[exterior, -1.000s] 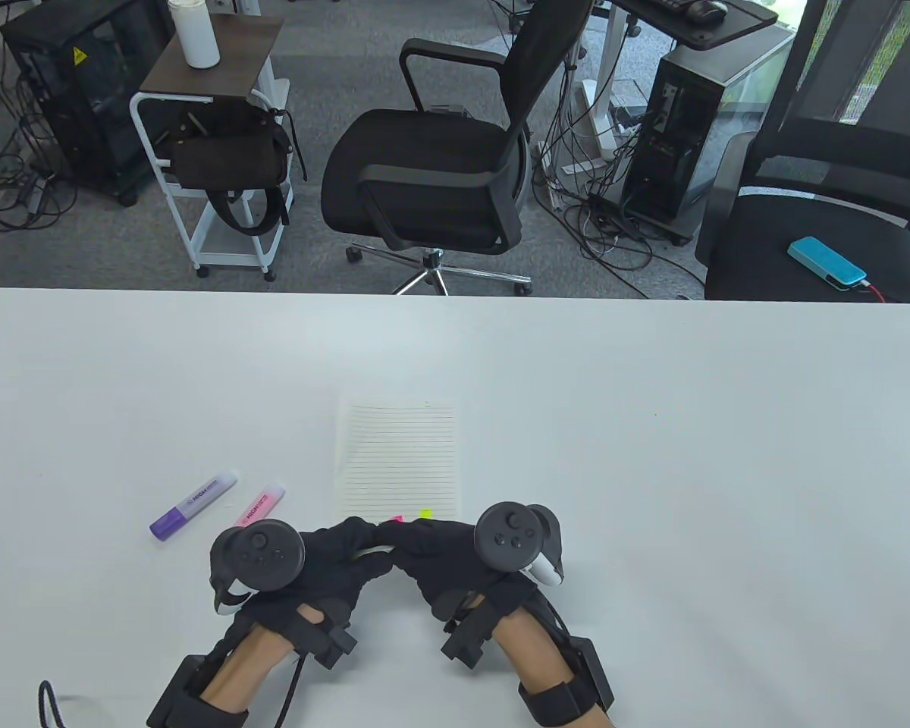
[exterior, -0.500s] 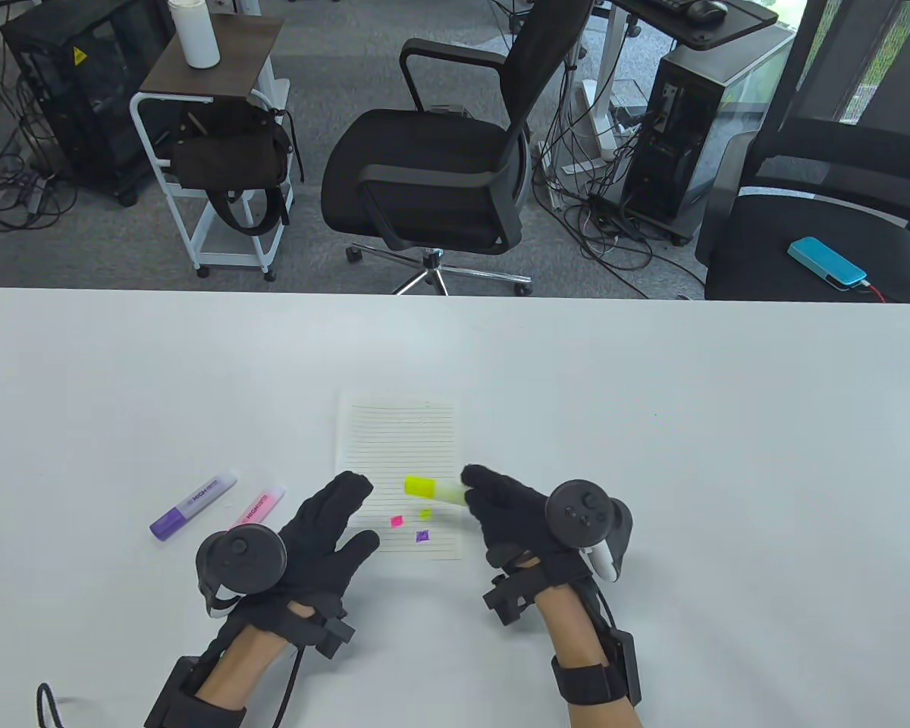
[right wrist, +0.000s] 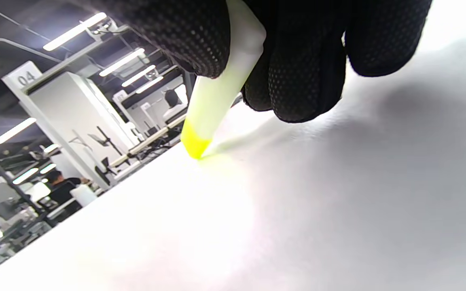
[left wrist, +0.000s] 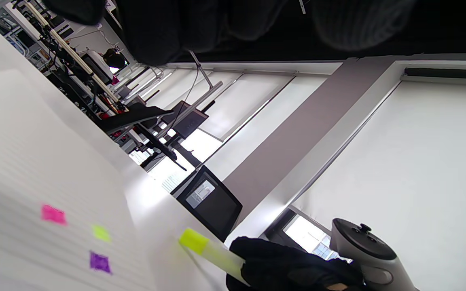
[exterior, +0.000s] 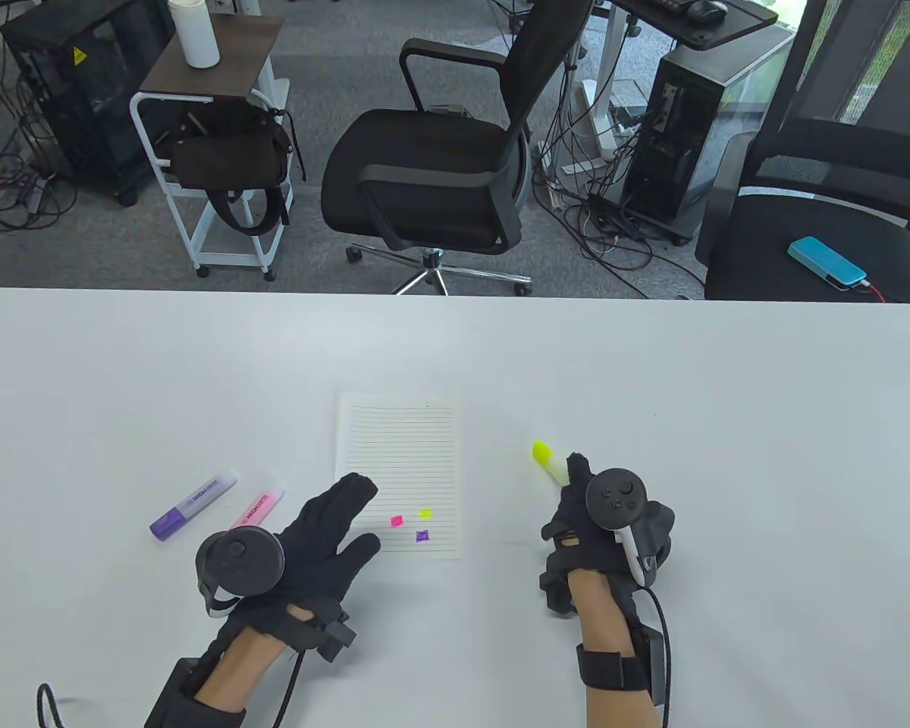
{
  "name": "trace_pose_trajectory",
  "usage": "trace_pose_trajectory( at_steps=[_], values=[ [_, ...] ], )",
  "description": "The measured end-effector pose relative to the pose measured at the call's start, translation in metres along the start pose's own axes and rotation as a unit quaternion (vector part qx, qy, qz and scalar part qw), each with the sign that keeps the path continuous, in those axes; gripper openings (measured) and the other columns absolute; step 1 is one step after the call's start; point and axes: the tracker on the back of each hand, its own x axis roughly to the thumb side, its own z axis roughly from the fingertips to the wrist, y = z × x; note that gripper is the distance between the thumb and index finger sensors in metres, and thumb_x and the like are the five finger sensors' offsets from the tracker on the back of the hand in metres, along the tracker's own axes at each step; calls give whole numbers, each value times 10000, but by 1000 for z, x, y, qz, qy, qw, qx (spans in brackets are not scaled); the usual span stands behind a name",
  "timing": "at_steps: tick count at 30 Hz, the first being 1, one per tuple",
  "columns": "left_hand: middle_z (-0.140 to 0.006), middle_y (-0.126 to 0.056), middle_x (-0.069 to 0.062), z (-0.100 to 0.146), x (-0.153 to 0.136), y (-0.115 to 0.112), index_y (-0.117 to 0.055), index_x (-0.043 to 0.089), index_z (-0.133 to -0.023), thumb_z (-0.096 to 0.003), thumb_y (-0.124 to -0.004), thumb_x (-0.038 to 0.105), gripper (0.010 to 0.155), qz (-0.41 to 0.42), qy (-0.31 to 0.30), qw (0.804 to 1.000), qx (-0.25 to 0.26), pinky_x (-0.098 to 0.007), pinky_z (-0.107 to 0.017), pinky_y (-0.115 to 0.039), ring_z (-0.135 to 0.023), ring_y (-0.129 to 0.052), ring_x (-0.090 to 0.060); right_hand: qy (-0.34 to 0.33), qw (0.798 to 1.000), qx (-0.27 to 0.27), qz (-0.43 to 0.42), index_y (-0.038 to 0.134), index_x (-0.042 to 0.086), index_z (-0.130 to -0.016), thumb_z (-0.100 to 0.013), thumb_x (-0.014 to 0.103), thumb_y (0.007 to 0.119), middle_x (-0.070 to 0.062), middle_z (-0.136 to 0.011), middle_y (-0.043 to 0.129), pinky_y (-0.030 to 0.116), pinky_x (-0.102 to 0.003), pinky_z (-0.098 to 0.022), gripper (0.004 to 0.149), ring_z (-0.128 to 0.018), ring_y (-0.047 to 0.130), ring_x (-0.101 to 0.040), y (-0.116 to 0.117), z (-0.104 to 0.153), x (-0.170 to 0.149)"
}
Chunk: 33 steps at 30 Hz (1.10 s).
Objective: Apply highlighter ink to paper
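Right, your right hand pinches the yellow highlighter, capped end on the worktop, likely parking it. Left hand lies spread, fingertips pinning the paper between both.

Smooth matt white bench; thin lined white paper sheet; hands in black dotted knit cloth gloves; translucent yellow plastic highlighter, smooth.

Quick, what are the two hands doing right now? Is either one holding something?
Left hand: open, fingers spread, resting on the lined paper, holding nothing.
Right hand: closed around the yellow highlighter, over the table beside the paper.
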Motion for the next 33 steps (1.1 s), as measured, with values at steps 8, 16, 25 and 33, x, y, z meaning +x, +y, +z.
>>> trace_pose_trajectory(
  at_steps=[8,16,25,33],
  values=[
    [-1091,-602,-103,-1,0,-1,-527,209,-1057,-453,-699,574,727,3,2,1000,-13,-646,-674,-609,-937,-760,-362,31,999,1,19,634,177,-1038,-505,248,812,-249,-1028,716,612,-692,-579,566,-808,766,-556,-3,3,3],
    [-1097,-587,-106,-1,0,0,-515,207,-1060,-456,-697,572,730,8,3,1000,-9,-647,-678,-602,-946,-746,-364,-59,993,17,-101,580,173,-1058,-528,411,747,-240,-1072,645,561,-722,-597,605,-886,676,-563,-10,20,28],
    [-1101,-573,-105,-1,0,4,-507,207,-1062,-456,-691,573,731,20,0,1000,4,-647,-681,-597,-954,-732,-366,-248,916,148,-279,572,212,-1061,-516,485,720,-188,-1100,633,579,-705,-616,627,-932,657,-522,22,46,78],
    [-1109,-556,-105,-2,0,6,-495,215,-1066,-454,-684,584,740,43,-14,999,16,-648,-685,-591,-965,-715,-368,-321,871,211,-306,498,258,-1086,-517,537,687,-141,-1158,546,514,-716,-659,661,-1011,543,-515,36,64,99]
  ],
)
